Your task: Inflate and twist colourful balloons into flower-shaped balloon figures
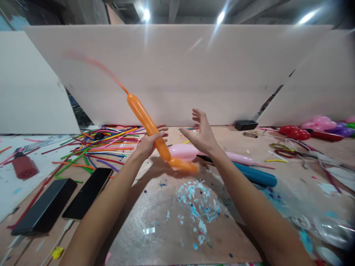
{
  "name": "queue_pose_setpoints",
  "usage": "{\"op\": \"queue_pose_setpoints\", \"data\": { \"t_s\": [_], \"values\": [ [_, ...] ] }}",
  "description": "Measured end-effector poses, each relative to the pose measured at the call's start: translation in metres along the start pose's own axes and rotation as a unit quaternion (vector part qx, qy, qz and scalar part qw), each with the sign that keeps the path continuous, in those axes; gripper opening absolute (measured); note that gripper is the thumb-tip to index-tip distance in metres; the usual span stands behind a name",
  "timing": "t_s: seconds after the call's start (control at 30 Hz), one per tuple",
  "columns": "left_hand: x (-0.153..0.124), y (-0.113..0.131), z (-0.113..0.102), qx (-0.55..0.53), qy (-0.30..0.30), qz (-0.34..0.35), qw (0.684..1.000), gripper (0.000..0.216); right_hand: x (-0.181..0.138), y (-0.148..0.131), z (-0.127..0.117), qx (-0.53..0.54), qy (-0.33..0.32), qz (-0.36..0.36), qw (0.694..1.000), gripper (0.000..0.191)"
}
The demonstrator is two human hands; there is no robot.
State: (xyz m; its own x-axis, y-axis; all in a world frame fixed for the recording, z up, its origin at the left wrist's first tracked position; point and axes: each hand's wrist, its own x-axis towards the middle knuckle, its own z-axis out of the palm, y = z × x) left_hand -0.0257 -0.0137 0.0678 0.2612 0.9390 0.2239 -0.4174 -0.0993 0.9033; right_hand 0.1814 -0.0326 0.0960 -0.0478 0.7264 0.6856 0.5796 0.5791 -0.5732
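A long orange modelling balloon (pixel 144 118) slants across the view, with my left hand (pixel 151 142) gripping it low down, thumb in front and fingers behind. Its thin uninflated tail trails to the upper left and is smeared by motion. Below the hand the balloon bends at a narrow point into a short, blurred section. My right hand (pixel 202 135) is raised to the right with fingers spread, holding nothing. On the table behind my right wrist lie a pink balloon (pixel 184 151) and a blue cylinder (pixel 256 174), perhaps a balloon pump.
Several uninflated balloons (pixel 119 142) spread at the back left, by a phone (pixel 88 193) and a dark box-shaped object (pixel 46 207). Scissors (pixel 288 151), red balloons (pixel 295 132) and a clear plastic piece (pixel 332 229) are on the right. A white panel (pixel 177 74) stands behind.
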Motion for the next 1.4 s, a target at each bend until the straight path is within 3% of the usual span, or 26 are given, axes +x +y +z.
{"op": "queue_pose_setpoints", "data": {
  "t_s": [0.07,0.13,0.2,0.27,0.33,0.43,0.53,0.6,0.67,0.77,0.9,1.03,1.27,1.33,1.4],
  "values": [
    [0.003,0.001,0.002,-0.076,0.042,0.040,0.995,0.031,0.000,0.016,0.007,0.070,-0.084,0.099,0.989,0.075],
    [0.005,0.005,0.002,-0.150,0.070,0.084,0.983,0.025,-0.002,0.023,0.009,0.120,-0.217,0.153,0.957,0.068],
    [0.006,0.012,-0.002,-0.197,0.088,0.117,0.969,0.023,-0.007,0.024,0.007,0.137,-0.333,0.143,0.922,0.055],
    [0.007,0.020,-0.008,-0.212,0.105,0.140,0.962,0.022,-0.012,0.020,0.004,0.140,-0.392,0.122,0.901,0.038],
    [0.007,0.026,-0.012,-0.213,0.122,0.167,0.955,0.020,-0.017,0.015,0.005,0.182,-0.423,0.152,0.874,0.032],
    [0.002,0.025,-0.007,-0.214,0.116,0.171,0.955,0.026,-0.023,0.009,0.013,0.321,-0.443,0.253,0.798,0.036],
    [-0.008,0.013,0.015,-0.155,0.044,0.070,0.984,0.041,-0.029,0.007,0.024,0.461,-0.433,0.335,0.699,0.040],
    [-0.013,0.006,0.029,-0.109,0.006,0.010,0.994,0.040,-0.033,0.008,0.029,0.530,-0.432,0.361,0.634,0.040],
    [-0.016,0.005,0.037,-0.123,0.017,0.031,0.992,0.037,-0.037,0.011,0.033,0.566,-0.448,0.364,0.588,0.042],
    [-0.017,0.008,0.039,-0.192,0.054,0.080,0.977,0.038,-0.042,0.011,0.038,0.578,-0.477,0.370,0.549,0.045],
    [-0.020,0.008,0.044,-0.199,0.054,0.016,0.978,0.041,-0.047,0.005,0.045,0.584,-0.480,0.375,0.537,0.044],
    [-0.024,0.000,0.052,-0.187,0.055,0.040,0.980,0.043,-0.050,0.002,0.046,0.577,-0.483,0.382,0.537,0.044],
    [-0.019,-0.011,0.052,-0.146,0.126,0.063,0.979,0.047,-0.049,-0.002,0.047,0.516,-0.446,0.406,0.609,0.036],
    [-0.020,-0.009,0.051,-0.148,0.105,0.051,0.982,0.042,-0.049,0.001,0.047,0.535,-0.451,0.401,0.592,0.036],
    [-0.022,-0.005,0.049,-0.169,0.048,0.035,0.984,0.032,-0.047,0.006,0.045,0.573,-0.469,0.387,0.550,0.041]
  ]
}}
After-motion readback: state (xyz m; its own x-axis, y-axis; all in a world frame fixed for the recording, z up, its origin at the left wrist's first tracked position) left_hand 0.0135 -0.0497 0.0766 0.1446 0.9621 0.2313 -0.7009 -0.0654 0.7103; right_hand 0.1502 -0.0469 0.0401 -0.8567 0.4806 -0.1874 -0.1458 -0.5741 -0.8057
